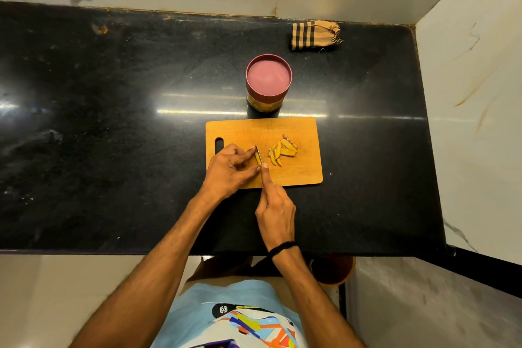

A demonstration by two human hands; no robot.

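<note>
A black counter (pixel 113 121) bears cutting board (pixel 296 133), lidded jar (pixel 268 76), striped cloth (pixel 315 35).

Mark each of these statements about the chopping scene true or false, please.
1. The left hand holds a yellow piece down on the cutting board. True.
2. The container behind the board stands open. False: the jar has its maroon lid on.
3. Cut strips lie on the board to the right of the knife. True.
4. A folded rag lies on the board. False: the checked cloth lies on the black counter near the back wall, apart from the board.
5. One hand rests idle on the worktop. False: the right hand grips the knife, forefinger stretched along it.
</note>
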